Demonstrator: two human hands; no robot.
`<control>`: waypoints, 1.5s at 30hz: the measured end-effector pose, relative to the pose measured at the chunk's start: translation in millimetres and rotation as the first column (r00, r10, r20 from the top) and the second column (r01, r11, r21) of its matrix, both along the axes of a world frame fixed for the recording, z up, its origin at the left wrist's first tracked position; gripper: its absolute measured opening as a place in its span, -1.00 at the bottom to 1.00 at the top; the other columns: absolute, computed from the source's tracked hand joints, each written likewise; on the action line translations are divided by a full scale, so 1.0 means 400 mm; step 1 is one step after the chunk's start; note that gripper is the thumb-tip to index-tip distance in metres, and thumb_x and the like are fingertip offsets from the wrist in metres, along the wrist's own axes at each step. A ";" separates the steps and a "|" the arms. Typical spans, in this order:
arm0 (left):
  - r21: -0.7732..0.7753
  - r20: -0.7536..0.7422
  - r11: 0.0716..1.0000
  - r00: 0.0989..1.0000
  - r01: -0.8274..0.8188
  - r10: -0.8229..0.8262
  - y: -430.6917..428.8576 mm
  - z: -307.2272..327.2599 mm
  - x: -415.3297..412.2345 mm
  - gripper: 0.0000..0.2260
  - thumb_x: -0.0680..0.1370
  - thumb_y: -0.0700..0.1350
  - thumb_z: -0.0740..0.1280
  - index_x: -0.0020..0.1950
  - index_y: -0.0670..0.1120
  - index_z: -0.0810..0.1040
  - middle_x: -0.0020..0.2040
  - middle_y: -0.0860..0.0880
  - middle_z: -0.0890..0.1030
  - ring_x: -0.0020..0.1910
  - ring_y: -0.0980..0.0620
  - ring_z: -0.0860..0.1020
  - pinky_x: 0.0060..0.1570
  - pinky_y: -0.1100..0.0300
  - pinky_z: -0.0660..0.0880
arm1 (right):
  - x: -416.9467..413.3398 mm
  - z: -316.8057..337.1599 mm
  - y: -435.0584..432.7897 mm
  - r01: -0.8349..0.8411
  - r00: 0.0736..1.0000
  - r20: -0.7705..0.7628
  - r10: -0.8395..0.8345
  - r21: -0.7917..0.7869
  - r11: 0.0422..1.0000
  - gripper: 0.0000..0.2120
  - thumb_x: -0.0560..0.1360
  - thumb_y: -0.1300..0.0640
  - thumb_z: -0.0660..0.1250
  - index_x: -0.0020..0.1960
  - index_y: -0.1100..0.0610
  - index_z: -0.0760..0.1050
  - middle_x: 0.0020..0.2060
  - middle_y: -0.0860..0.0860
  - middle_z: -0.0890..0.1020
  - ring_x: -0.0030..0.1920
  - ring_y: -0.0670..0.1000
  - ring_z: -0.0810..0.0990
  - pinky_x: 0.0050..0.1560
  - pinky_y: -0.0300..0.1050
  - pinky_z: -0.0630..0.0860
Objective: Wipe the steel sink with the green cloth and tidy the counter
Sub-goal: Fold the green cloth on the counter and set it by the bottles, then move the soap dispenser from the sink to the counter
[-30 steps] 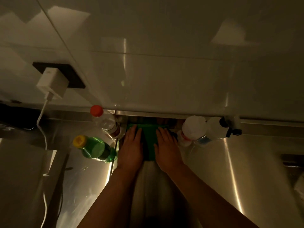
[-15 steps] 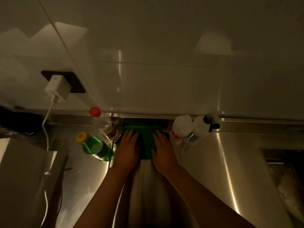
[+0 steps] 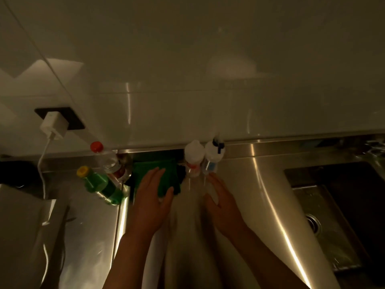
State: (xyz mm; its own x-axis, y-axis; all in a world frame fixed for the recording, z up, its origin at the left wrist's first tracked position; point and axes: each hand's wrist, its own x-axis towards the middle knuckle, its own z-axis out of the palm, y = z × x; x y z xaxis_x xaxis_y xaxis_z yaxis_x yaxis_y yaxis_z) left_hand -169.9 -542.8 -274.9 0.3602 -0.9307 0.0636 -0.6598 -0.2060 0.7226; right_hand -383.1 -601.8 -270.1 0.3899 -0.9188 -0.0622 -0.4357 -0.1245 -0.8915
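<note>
The green cloth (image 3: 166, 174) lies on the steel counter (image 3: 256, 197) well to the left of the steel sink (image 3: 306, 197), on the strip farthest from the person; the left hand (image 3: 151, 200) rests on the part of it nearer the person, fingers (image 3: 155, 174) straight and laid flat across the fabric, thumb spread along the cloth's near right corner; whether the thumb nips that corner I cannot tell. The cloth reaches beyond the fingertips and out to both sides of the hand.

The right hand (image 3: 221, 205) is between the cloth and the sink, clear of the cloth, blurred; its fingers look straight and loose, with nothing in them.

Between cloth and sink, touching each other, stand two white bottles (image 3: 194, 153); the right hand's fingertips are just in front of them. On the cloth's side away from the sink stand a clear bottle with a red cap (image 3: 108, 159) and a green bottle with a yellow cap (image 3: 100, 184); farther from the sink, a white charger (image 3: 54, 123) sits in a wall socket.
</note>
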 end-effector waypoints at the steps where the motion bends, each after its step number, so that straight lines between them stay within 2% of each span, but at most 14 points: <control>1: -0.013 0.015 1.000 1.000 0.015 -0.015 0.005 0.026 -0.026 -0.45 0.61 -0.01 0.40 0.59 -0.02 0.35 0.60 -0.01 0.33 0.62 0.01 0.19 0.57 -0.02 0.21 | -0.037 0.024 0.006 0.030 0.999 -0.009 -0.031 -0.009 0.999 -0.45 0.66 0.18 0.26 0.56 -0.10 0.17 0.55 -0.16 0.23 0.56 -0.14 0.17 0.59 -0.05 0.14; 3: -0.057 0.053 0.997 0.997 0.055 -0.052 0.008 0.084 -0.088 -0.45 0.61 0.03 0.40 0.58 0.00 0.36 0.60 0.01 0.33 0.62 0.04 0.18 0.57 -0.02 0.21 | -0.116 0.074 0.016 0.080 0.995 -0.055 -0.083 -0.064 0.995 -0.43 0.64 0.13 0.30 0.56 -0.13 0.17 0.57 -0.15 0.19 0.57 -0.15 0.13 0.59 -0.06 0.12; 6: -0.181 0.154 0.966 0.976 0.183 -0.156 -0.005 0.182 -0.195 -0.47 0.60 0.02 0.38 0.56 0.01 0.38 0.57 0.01 0.36 0.59 0.10 0.21 0.57 0.03 0.24 | -0.250 0.165 0.031 0.134 0.988 -0.053 -0.144 -0.171 0.976 -0.40 0.61 0.08 0.35 0.59 -0.02 0.22 0.59 -0.16 0.18 0.57 -0.18 0.12 0.59 -0.02 0.15; 9: -0.241 0.219 0.921 0.942 0.305 -0.254 -0.028 0.280 -0.312 -0.45 0.59 0.08 0.33 0.55 -0.07 0.39 0.55 -0.05 0.38 0.58 -0.04 0.29 0.51 -0.13 0.32 | -0.402 0.270 0.058 0.179 0.982 -0.005 -0.188 -0.285 0.942 -0.41 0.56 0.00 0.34 0.56 0.02 0.29 0.58 -0.15 0.22 0.57 -0.14 0.17 0.55 0.06 0.23; 13: -0.307 0.310 0.860 0.897 0.408 -0.315 -0.051 0.379 -0.487 -0.42 0.57 0.11 0.34 0.56 -0.05 0.38 0.57 -0.05 0.35 0.59 -0.09 0.26 0.50 -0.19 0.30 | -0.619 0.403 0.108 0.290 0.957 0.122 -0.263 -0.382 0.877 -0.46 0.58 -0.10 0.28 0.54 -0.07 0.32 0.55 -0.25 0.26 0.55 -0.20 0.20 0.52 0.07 0.28; 20: -0.305 0.453 0.765 0.793 0.568 -0.408 -0.029 0.475 -0.897 -0.38 0.52 0.18 0.22 0.53 -0.08 0.41 0.56 -0.13 0.38 0.57 -0.23 0.28 0.45 -0.26 0.33 | -0.992 0.548 0.234 0.463 0.886 0.247 -0.392 -0.435 0.772 -0.41 0.55 -0.25 0.23 0.55 -0.15 0.27 0.53 -0.20 0.31 0.54 -0.13 0.27 0.48 0.20 0.34; 23: -0.292 0.478 0.703 0.735 0.649 -0.480 -0.014 0.492 -1.063 -0.39 0.56 0.18 0.20 0.56 -0.04 0.39 0.59 -0.11 0.33 0.61 -0.18 0.24 0.49 -0.23 0.31 | -1.152 0.561 0.303 0.535 0.845 0.253 -0.471 -0.433 0.726 -0.37 0.53 -0.36 0.19 0.55 -0.20 0.25 0.53 -0.23 0.30 0.53 -0.14 0.27 0.48 0.21 0.33; 26: -0.280 0.525 0.645 0.676 0.711 -0.517 -0.002 0.505 -1.218 -0.46 0.61 0.21 0.18 0.53 -0.01 0.45 0.60 -0.06 0.33 0.63 -0.11 0.21 0.55 -0.18 0.25 | -1.307 0.561 0.379 0.590 0.807 0.290 -0.514 -0.404 0.699 -0.40 0.53 -0.32 0.21 0.54 -0.23 0.26 0.51 -0.25 0.32 0.51 -0.12 0.31 0.43 0.24 0.38; 28: -0.332 0.482 0.604 0.680 0.725 -0.552 0.017 0.514 -1.321 -0.48 0.60 0.18 0.23 0.50 -0.04 0.47 0.56 -0.08 0.39 0.59 -0.14 0.28 0.47 -0.23 0.34 | -1.401 0.561 0.431 0.636 0.772 0.316 -0.552 -0.382 0.671 -0.41 0.52 -0.31 0.22 0.53 -0.24 0.27 0.49 -0.28 0.34 0.49 -0.16 0.33 0.42 0.13 0.41; 32: -0.364 0.447 0.523 0.637 0.771 -0.628 0.058 0.522 -1.505 -0.43 0.58 0.17 0.24 0.53 -0.08 0.42 0.55 -0.12 0.40 0.58 -0.16 0.27 0.44 -0.27 0.37 | -1.555 0.554 0.538 0.725 0.687 0.323 -0.650 -0.359 0.588 -0.38 0.49 -0.38 0.18 0.52 -0.28 0.26 0.47 -0.28 0.37 0.42 -0.30 0.35 0.21 -0.40 0.40; 33: -0.359 0.433 0.504 0.619 0.785 -0.655 0.064 0.525 -1.545 -0.42 0.58 0.16 0.25 0.54 -0.07 0.40 0.56 -0.11 0.38 0.60 -0.13 0.25 0.47 -0.25 0.34 | -1.589 0.551 0.561 0.745 0.664 0.327 -0.672 -0.358 0.562 -0.39 0.49 -0.39 0.17 0.52 -0.28 0.26 0.47 -0.28 0.37 0.42 -0.31 0.35 0.20 -0.43 0.38; 36: -0.349 0.364 0.456 0.567 0.819 -0.739 0.084 0.541 -1.652 -0.42 0.56 0.14 0.30 0.56 -0.01 0.36 0.58 -0.05 0.33 0.61 -0.07 0.21 0.50 -0.23 0.32 | -1.676 0.546 0.618 0.808 0.583 0.342 -0.737 -0.342 0.479 -0.44 0.54 -0.31 0.18 0.51 -0.24 0.28 0.48 -0.23 0.38 0.45 -0.22 0.36 0.33 -0.24 0.37; 38: -0.350 0.352 0.417 0.530 0.839 -0.771 0.097 0.553 -1.714 -0.43 0.56 0.15 0.29 0.55 -0.01 0.38 0.57 -0.07 0.33 0.59 -0.07 0.23 0.49 -0.22 0.33 | -1.721 0.551 0.648 0.838 0.537 0.359 -0.763 -0.333 0.432 -0.48 0.56 -0.23 0.19 0.51 -0.21 0.30 0.47 -0.19 0.40 0.44 -0.18 0.38 0.33 -0.21 0.39; 45: -0.396 0.375 0.308 0.458 0.865 -0.806 0.079 0.570 -1.898 -0.46 0.54 -0.06 0.52 0.48 -0.11 0.47 0.53 -0.14 0.38 0.54 -0.10 0.30 0.40 -0.22 0.44 | -1.837 0.590 0.685 0.875 0.451 0.357 -0.818 -0.357 0.327 -0.51 0.57 -0.20 0.18 0.49 -0.20 0.31 0.47 -0.15 0.40 0.42 -0.15 0.40 0.13 -0.49 0.39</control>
